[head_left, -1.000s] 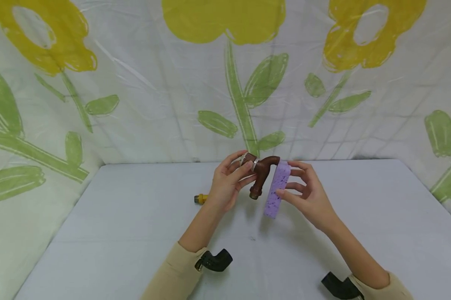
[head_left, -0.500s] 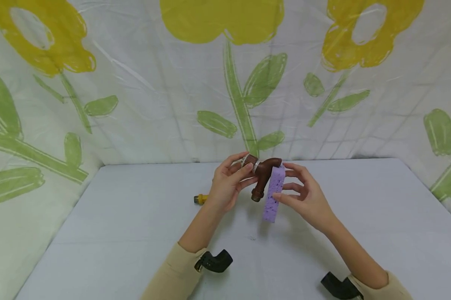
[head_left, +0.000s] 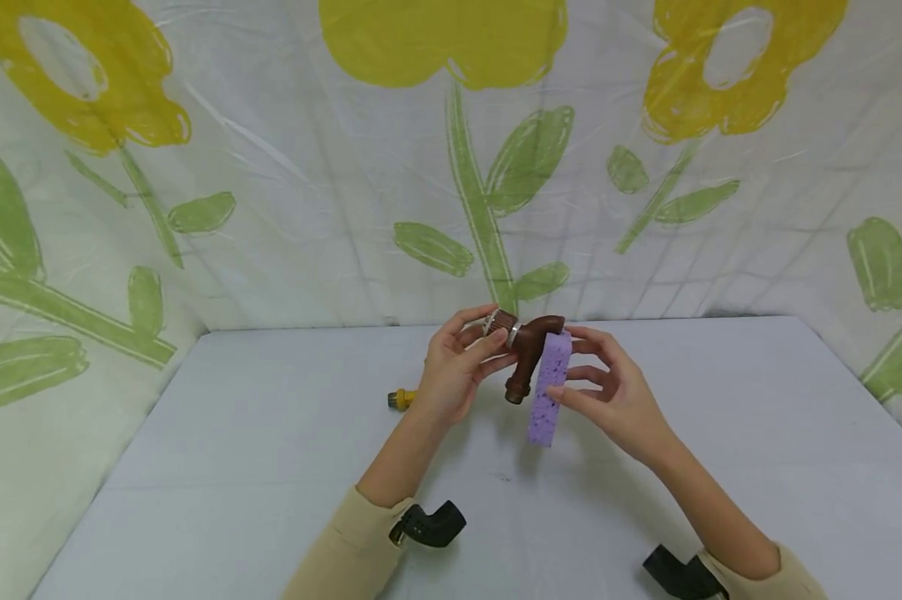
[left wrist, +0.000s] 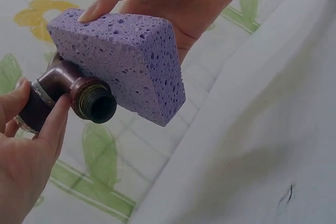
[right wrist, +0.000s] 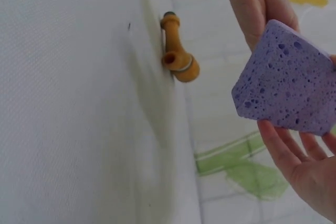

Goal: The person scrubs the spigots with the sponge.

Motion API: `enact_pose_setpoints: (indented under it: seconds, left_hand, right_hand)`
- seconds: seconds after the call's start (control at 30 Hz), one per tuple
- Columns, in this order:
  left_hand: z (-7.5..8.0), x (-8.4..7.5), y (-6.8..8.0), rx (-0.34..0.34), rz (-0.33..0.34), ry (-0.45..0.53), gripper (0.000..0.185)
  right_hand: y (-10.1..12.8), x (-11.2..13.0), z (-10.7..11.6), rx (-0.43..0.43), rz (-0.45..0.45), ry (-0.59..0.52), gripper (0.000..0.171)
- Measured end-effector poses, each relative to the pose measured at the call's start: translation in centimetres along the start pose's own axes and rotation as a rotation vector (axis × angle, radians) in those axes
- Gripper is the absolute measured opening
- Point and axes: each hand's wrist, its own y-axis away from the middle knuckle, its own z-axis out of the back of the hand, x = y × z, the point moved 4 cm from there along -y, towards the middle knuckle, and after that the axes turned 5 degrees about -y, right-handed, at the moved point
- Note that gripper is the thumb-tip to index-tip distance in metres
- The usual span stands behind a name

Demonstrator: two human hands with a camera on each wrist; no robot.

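My left hand (head_left: 454, 362) grips a brown faucet (head_left: 529, 346) by its ribbed, silver-ringed end, above the table. The faucet's threaded mouth shows in the left wrist view, angled toward the camera. A purple porous sponge (head_left: 549, 387) is pinched at its edges between the thumb and fingers of my right hand (head_left: 619, 396). One broad face of the sponge lies against the faucet's spout side in the left wrist view. From the right wrist the sponge (right wrist: 289, 80) hides the brown faucet and part of the left hand.
A yellow faucet (right wrist: 176, 48) lies on the white table (head_left: 233, 433), partly hidden behind the left forearm in the head view. Black wrist cameras sit at both cuffs. A flower-printed sheet (head_left: 293, 167) hangs behind the table.
The sponge has moved slightly left and down with my right hand, toward the brown faucet's spout. The faucet has shifted a little right. Both grips look the same.
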Motion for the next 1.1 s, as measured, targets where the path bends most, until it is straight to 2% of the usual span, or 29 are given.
enact_pose_setpoints:
  seconds: [0.27, 0.53, 0.8, 0.93, 1.1]
  left_hand:
    - [-0.12, 0.11, 0.13, 0.006, 0.01, 0.009, 0.035]
    - [-0.02, 0.01, 0.06, 0.023, -0.019, 0.003, 0.035]
    - [-0.38, 0.18, 0.18, 0.034, 0.0, 0.042, 0.036]
    - [-0.57, 0.0, 0.28, 0.016, -0.008, 0.062, 0.037]
    - [-0.54, -0.2, 0.28, -0.022, -0.023, 0.107, 0.037]
  right_hand:
    - [-0.01, -0.2, 0.15, -0.014, -0.019, 0.005, 0.066]
    - [0.16, 0.0, -0.22, -0.015, -0.015, -0.012, 0.066]
    - [0.04, -0.29, 0.15, -0.024, -0.02, -0.014, 0.065]
    - [0.02, -0.43, 0.12, 0.002, -0.028, 0.0, 0.064]
    - [0.13, -0.76, -0.19, 0.072, -0.086, 0.047, 0.064]
